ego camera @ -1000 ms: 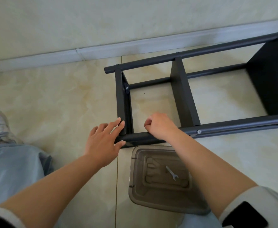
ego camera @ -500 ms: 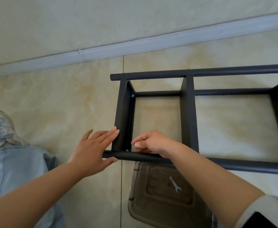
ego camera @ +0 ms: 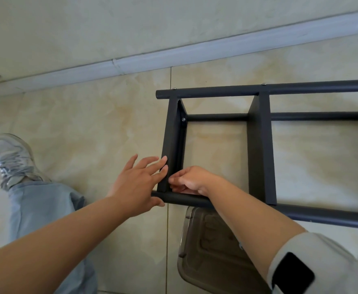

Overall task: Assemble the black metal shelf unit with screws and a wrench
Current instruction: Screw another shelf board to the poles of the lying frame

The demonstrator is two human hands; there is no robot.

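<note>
The black metal shelf unit lies on its side on the tiled floor. My left hand presses with straight fingers on the outer face of its left end panel, thumb at the near tube. My right hand reaches inside the corner where that panel meets the near tube. Its thumb and fingertips pinch a small screw, which they mostly hide. Screw heads show on the far tube. The wrench is hidden behind my right forearm.
A clear plastic bin stands on the floor just in front of the near tube, under my right arm. My leg in jeans and a grey shoe stretch out on the left. A wall with a white baseboard runs behind the shelf.
The shelf unit has turned, so its tubes run nearly level across the view. My right hand went from a fist on the near tube into the corner. My left hand stayed on the end panel.
</note>
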